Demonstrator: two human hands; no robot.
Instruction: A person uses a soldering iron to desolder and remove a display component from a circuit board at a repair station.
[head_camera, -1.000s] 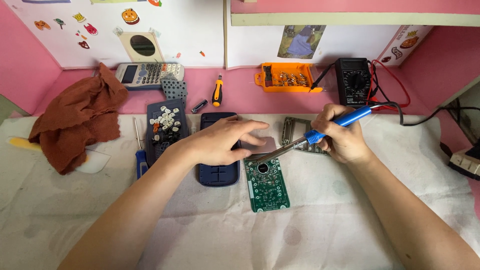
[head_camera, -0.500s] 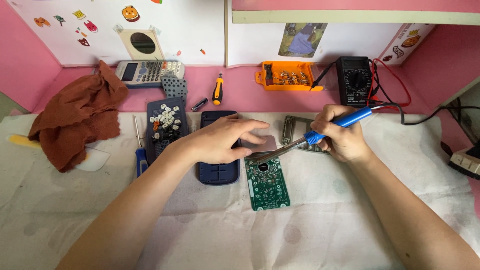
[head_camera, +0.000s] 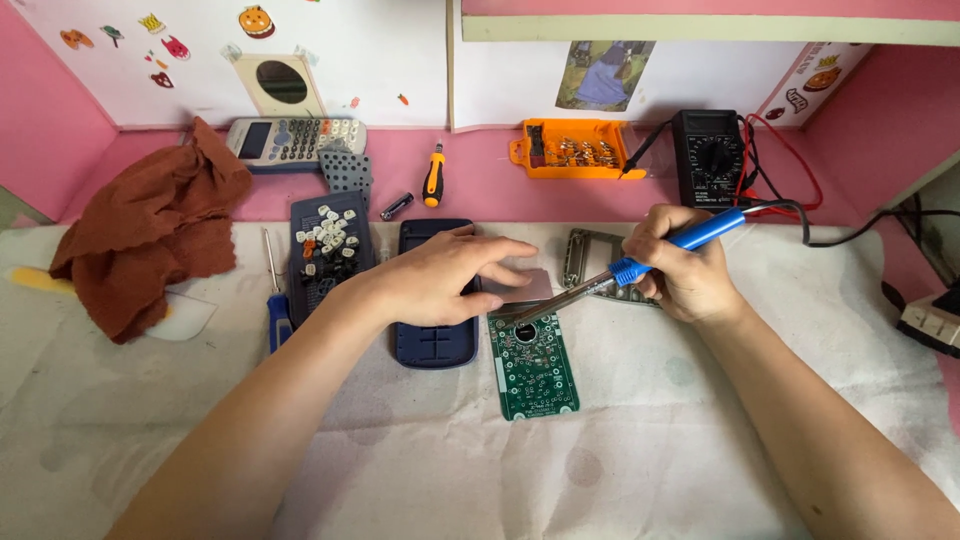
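Observation:
A green circuit board (head_camera: 535, 365) lies on the white cloth in the middle. My left hand (head_camera: 450, 275) rests flat over the board's upper end and the small grey screen (head_camera: 525, 287) attached there, pinning them down. My right hand (head_camera: 680, 265) grips a blue-handled soldering iron (head_camera: 660, 252). Its metal tip (head_camera: 520, 321) touches the board's top edge, just below my left fingertips. A dark blue calculator back shell (head_camera: 435, 340) lies partly under my left hand.
A grey frame piece (head_camera: 590, 255) lies behind the iron. A front shell with loose keys (head_camera: 328, 245), a blue screwdriver (head_camera: 275, 300), a brown rag (head_camera: 150, 225), a calculator (head_camera: 295, 140), an orange bit case (head_camera: 570, 150) and a black multimeter (head_camera: 710, 155) surround the work spot.

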